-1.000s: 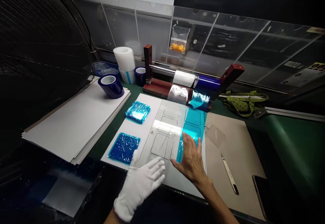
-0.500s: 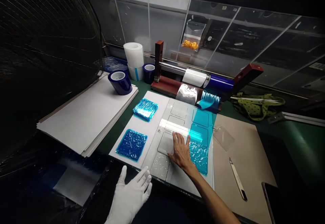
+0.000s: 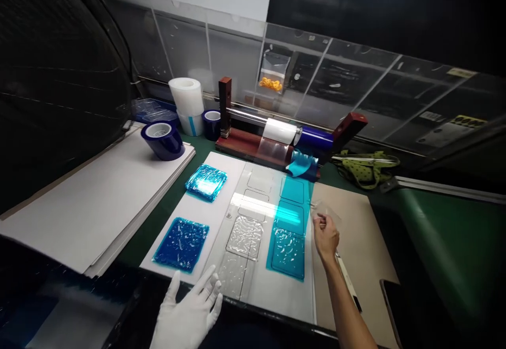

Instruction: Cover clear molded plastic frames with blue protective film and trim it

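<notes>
A green work mat (image 3: 446, 228) covers the bench across the middle and right of the frame, backed by a clear acrylic screen (image 3: 316, 80) along the upper half. At the left lies a broad stack of white boards (image 3: 87, 201), with a dark blue roll of tape (image 3: 163, 139) standing on its far corner. In the centre lies a white rectangular template board (image 3: 253, 222), with a tan cardboard sheet (image 3: 356, 243) just to its right. Above the board, a red-brown wooden roll holder (image 3: 284, 138) carries a white roll and a blue roll, and strips of clear film and blue film (image 3: 290, 217) run from them down the board.

On the left part of the board rest two blue film-wrapped square pieces, one dark blue square (image 3: 181, 244) near the lower edge and one lighter blue square (image 3: 206, 181) above it.

The bare right hand (image 3: 326, 235) sits right of centre at the board's right edge, its fingers pinched closed on a small clear square plastic plate (image 3: 326, 213), which lies partly over the tan sheet. A slim craft knife (image 3: 348, 286) lies on the tan sheet, partly hidden behind the right forearm.

The left hand (image 3: 190, 314), in a white glove, is at the bottom centre, fingers spread open and holding nothing, near the board's lower edge and the dark blue square.
</notes>
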The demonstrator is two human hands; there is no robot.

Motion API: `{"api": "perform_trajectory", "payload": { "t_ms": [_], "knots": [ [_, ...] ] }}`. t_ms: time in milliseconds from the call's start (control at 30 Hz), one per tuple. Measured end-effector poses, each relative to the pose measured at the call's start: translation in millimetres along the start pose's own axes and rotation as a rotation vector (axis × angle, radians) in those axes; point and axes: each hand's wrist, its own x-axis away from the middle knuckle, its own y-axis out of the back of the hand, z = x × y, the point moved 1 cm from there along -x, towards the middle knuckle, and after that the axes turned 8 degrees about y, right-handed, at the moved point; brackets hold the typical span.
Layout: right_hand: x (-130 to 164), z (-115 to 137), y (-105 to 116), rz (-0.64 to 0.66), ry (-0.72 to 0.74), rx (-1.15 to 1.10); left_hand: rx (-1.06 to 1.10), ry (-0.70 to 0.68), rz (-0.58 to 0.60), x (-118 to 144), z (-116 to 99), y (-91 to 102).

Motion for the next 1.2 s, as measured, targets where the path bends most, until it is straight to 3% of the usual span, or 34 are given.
{"api": "perform_trajectory", "payload": {
  "t_ms": [100,200,367,433,533,667,700,733,767,800,867,967,1067,1133,1200],
  "knots": [
    [-52,-20,8,0.013,-0.106,0.058,-0.035,0.013,0.021,-4,6,-8.5],
    [-88,-25,1,0.093,-0.156,0.060,-0.073,0.001,0.059,-8,13,-13.8],
    [-98,-25,-5,0.091,-0.144,-0.040,-0.194,-0.015,0.135,-12,21,-18.5],
    [-87,-27,9,0.022,-0.107,-0.105,-0.379,-0.037,0.181,-16,21,-17.9],
    [-54,-29,49,-0.080,-0.010,-0.213,-0.758,-0.125,0.225,-29,21,-18.7],
    [15,-15,104,-0.125,0.095,-0.455,-1.422,-0.405,0.233,-41,46,-47.3],
    [34,-7,113,-0.113,0.091,-0.572,-1.621,-0.527,0.204,-39,57,-60.4],
    [52,1,118,-0.092,0.078,-0.692,-1.790,-0.613,0.100,-36,69,-74.0],
    [70,10,121,-0.073,0.060,-0.820,-1.930,-0.640,-0.021,-32,81,-87.2],
    [86,19,122,-0.054,0.043,-0.943,-2.054,-0.663,-0.048,-27,92,-99.7],
    [114,34,120,-0.014,0.004,-1.162,-2.238,-0.784,0.080,-17,110,-118.9],
    [141,40,120,0.059,-0.069,-1.353,-2.335,-1.015,0.365,-9,120,-128.8],
    [152,26,132,-0.031,-0.124,-1.235,-2.347,-1.239,0.506,-10,118,-127.2],
    [158,16,143,-0.159,-0.118,-0.949,-2.388,-1.394,0.475,-12,117,-127.0],
    [166,15,150,-0.154,-0.075,-0.702,-2.458,-1.475,0.445,-12,118,-128.1]
  ]
}}
